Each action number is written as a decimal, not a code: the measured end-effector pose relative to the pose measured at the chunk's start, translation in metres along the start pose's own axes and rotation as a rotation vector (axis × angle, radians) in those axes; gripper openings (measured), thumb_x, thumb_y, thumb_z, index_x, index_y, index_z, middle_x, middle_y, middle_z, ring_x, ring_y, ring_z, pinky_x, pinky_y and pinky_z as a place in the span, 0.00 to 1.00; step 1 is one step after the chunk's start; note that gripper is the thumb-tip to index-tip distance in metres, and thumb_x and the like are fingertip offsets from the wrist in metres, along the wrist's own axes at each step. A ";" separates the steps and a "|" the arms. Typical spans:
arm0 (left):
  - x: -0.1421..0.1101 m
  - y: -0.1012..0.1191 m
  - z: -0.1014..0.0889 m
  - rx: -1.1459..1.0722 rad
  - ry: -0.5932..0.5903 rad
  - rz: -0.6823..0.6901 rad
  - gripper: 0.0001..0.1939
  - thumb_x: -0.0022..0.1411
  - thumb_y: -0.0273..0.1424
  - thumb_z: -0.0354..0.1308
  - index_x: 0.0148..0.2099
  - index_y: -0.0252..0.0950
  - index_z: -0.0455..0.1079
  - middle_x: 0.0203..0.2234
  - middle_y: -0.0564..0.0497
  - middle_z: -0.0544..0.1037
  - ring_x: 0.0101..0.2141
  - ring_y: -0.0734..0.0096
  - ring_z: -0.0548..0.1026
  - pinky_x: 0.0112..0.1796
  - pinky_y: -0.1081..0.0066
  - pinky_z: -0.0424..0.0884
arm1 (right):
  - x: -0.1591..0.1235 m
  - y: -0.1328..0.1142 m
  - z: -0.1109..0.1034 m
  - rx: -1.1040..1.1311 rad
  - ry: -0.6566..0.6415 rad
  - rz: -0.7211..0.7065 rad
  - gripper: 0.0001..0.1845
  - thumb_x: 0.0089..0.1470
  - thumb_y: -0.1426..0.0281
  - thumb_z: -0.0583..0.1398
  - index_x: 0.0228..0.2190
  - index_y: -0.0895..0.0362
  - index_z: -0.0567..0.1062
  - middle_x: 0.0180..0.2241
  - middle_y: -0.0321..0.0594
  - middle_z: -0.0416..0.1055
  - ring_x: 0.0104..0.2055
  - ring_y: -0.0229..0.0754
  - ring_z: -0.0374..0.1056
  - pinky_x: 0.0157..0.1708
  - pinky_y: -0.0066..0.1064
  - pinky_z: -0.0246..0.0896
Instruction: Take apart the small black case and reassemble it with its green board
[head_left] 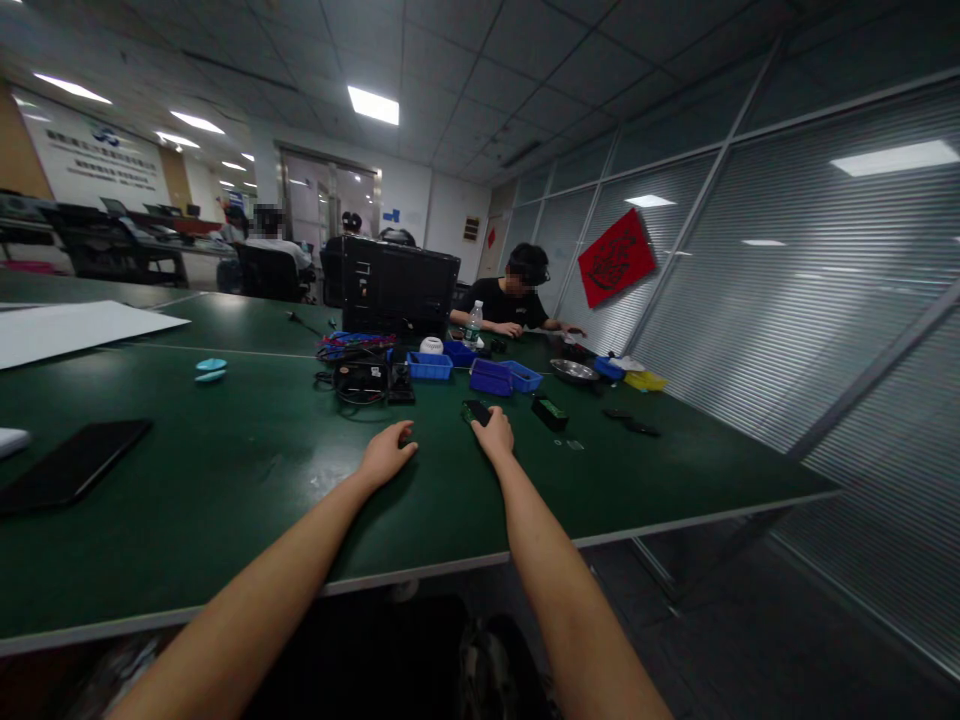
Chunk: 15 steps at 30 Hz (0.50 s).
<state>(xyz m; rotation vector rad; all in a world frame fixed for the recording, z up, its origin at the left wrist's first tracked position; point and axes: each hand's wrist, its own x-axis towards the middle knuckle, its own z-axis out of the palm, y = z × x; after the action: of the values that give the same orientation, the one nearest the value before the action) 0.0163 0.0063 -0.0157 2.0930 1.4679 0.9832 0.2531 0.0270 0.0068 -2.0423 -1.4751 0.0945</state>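
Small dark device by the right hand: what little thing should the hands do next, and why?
Perhaps bring the left hand over to steady the small dark device: the right hand holds only its near end, and the left looks empty.

We see only part of the small flat dark object (475, 410), since our right hand (495, 436) covers its near end, and we cannot tell what it is. The palm of our left hand (385, 454) is hidden from us. At the left edge, we lose part of the large white flat sheet (82, 328), the black flat rectangular slab (75, 462) and the rounded white object (10, 441). The small clear flat pieces (574, 445) are too small for us to identify, and the dark wall lettering (101, 160) is too blurred to read.
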 end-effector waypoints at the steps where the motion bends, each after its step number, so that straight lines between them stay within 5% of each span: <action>1: 0.000 0.000 0.000 0.000 -0.001 -0.001 0.26 0.53 0.34 0.54 0.54 0.36 0.59 0.44 0.48 0.73 0.43 0.70 0.71 0.45 0.71 0.64 | 0.000 0.000 0.000 0.000 -0.007 0.002 0.29 0.46 0.60 0.56 0.48 0.58 0.60 0.45 0.50 0.64 0.48 0.49 0.61 0.42 0.36 0.56; 6: -0.001 0.003 -0.002 -0.010 -0.017 -0.012 0.25 0.53 0.33 0.54 0.54 0.37 0.60 0.44 0.48 0.73 0.43 0.69 0.71 0.45 0.70 0.64 | 0.000 -0.003 -0.002 -0.027 -0.055 0.019 0.29 0.47 0.60 0.55 0.49 0.62 0.61 0.46 0.55 0.64 0.49 0.52 0.60 0.43 0.40 0.55; 15: -0.003 0.006 -0.005 -0.017 -0.023 -0.025 0.25 0.53 0.33 0.54 0.54 0.37 0.60 0.44 0.48 0.73 0.43 0.68 0.70 0.46 0.70 0.64 | -0.007 -0.013 -0.001 -0.123 -0.005 -0.041 0.22 0.47 0.67 0.56 0.45 0.60 0.62 0.42 0.51 0.66 0.43 0.47 0.65 0.40 0.35 0.58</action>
<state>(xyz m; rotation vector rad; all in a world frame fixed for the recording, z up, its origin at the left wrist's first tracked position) 0.0162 0.0013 -0.0092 2.0630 1.4655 0.9554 0.2402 0.0233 0.0124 -2.1089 -1.5597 -0.0081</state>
